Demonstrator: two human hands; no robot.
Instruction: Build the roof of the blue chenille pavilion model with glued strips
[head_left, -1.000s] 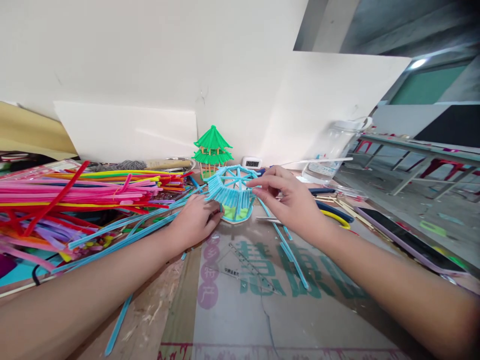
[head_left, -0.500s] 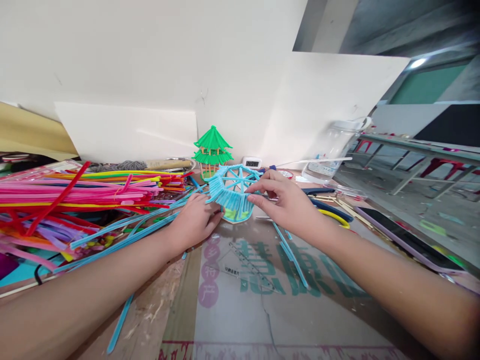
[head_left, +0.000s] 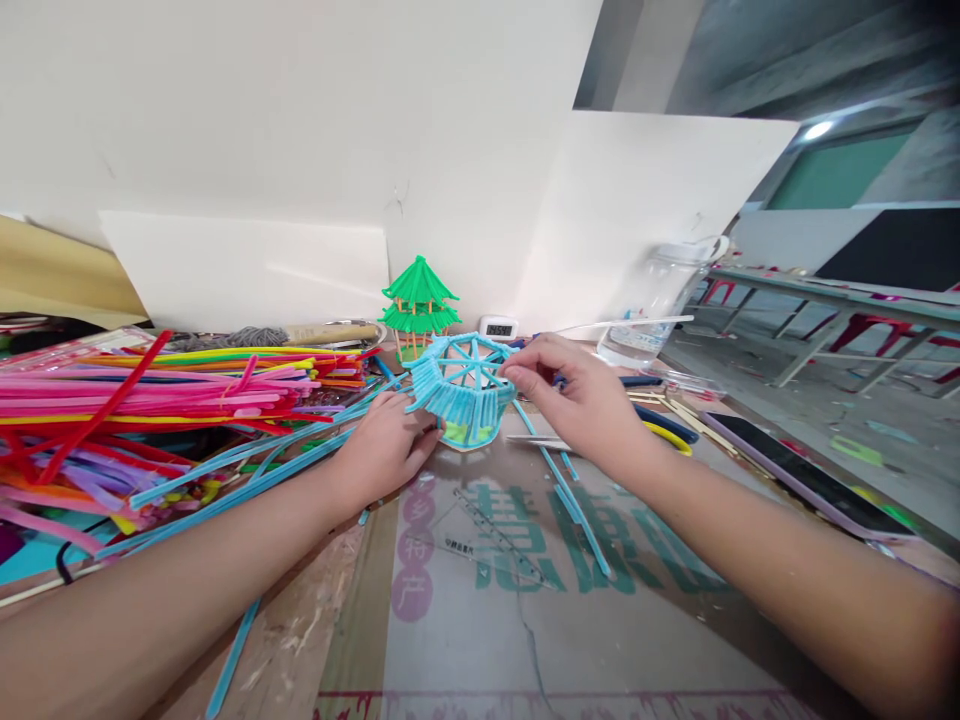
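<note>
A light-blue pipe-cleaner model (head_left: 474, 405) stands in the middle, with a spoked, open ring on top, a sloping fringe of blue strips and a green patch inside its base. My left hand (head_left: 394, 445) is closed on its lower left side, the fingertips partly hidden behind it. At the right edge of the ring, my right hand (head_left: 581, 395) pinches the rim between thumb and forefinger. Under the right hand lies a thin metal tool (head_left: 534, 441), mostly covered. Loose blue pipe cleaners (head_left: 581, 510) lie nearby on the table.
Behind the model stands a green pipe-cleaner pavilion (head_left: 420, 305) beside a small digital clock (head_left: 499, 328). Bundles of coloured pipe cleaners (head_left: 150, 390) fill the left. To the right are a clear bottle (head_left: 645, 300), yellow-and-blue handles (head_left: 667, 430) and a phone (head_left: 802, 470).
My right hand has shifted from over the ring's front to its right edge, uncovering more spokes. My left hand keeps its hold. The view has moved slightly.
</note>
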